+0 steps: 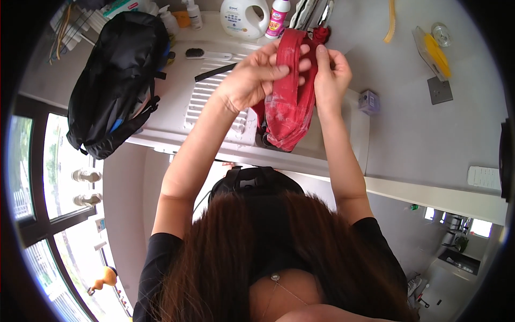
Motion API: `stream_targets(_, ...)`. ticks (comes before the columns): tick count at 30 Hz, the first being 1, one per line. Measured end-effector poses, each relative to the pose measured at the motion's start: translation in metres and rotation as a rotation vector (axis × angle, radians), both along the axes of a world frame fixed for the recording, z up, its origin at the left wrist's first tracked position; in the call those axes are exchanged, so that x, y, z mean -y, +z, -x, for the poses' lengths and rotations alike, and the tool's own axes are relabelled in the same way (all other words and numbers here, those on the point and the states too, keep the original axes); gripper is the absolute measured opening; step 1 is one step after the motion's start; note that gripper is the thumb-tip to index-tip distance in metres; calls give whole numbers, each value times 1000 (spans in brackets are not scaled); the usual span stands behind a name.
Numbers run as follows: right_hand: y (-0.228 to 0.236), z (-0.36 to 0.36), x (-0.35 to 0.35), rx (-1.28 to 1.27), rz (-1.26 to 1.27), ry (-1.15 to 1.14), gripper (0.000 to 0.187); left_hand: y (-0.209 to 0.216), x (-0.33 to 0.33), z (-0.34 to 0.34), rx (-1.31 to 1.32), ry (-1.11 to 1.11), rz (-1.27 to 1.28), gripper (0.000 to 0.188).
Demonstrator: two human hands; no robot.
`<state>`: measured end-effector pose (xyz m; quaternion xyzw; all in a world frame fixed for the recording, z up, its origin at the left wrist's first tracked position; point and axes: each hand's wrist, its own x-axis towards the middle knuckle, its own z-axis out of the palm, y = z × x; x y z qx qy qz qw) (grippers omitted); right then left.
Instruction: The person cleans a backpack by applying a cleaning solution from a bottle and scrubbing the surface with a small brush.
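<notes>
A wet red bag (289, 121), streaked with whitish suds, is held up over the laundry sink (348, 129) with its lower end hanging toward the front rim. My left hand (255, 78) grips the bag's left side, its fingers passing behind a red band and showing past its right edge. On the opposite side, my right hand (331, 78) pinches the upper right edge between thumb and curled fingers. Beneath my left forearm lies the sink's ribbed white washboard (206, 99), with a dark strap across its top. What is inside the bag is hidden.
A black backpack (118, 80) stands left of the sink. A scrub brush (208, 54) lies above the washboard. Behind are a white detergent jug (244, 19) and a pink bottle (277, 19). A small purple box (368, 102) sits by the sink's right edge.
</notes>
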<state>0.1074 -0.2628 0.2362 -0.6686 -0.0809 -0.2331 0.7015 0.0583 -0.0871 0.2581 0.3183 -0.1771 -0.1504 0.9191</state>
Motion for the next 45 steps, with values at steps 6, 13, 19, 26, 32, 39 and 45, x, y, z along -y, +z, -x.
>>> stream_targets(6, -62, -28, 17, -236, 87, 129, 22, -40, 2, -29, -183, 103, -276, 38)
stream_targets(13, -163, -43, 31, -492, 90, 191, 19, -80, -63, -53, -504, 398, -331, 28)
stream_targets(19, -192, 0, -15, -377, 438, 259, 21, -93, -65, -43, -532, 305, -313, 31)
stream_targets(26, -190, 16, -11, -423, 405, 237, 24, -55, -71, -37, -397, 278, -378, 32)
stream_targets(32, -133, 14, -11, 89, 455, 139, 40, 92, -135, 3, 183, 324, -230, 37)
stream_targets(39, -93, 16, -90, 190, 449, 456, 60, 176, -116, 53, 407, 603, -499, 43)
stream_targets(45, -171, 14, -52, -370, 140, 397, 43, 87, 2, 12, -138, 513, -1102, 49)
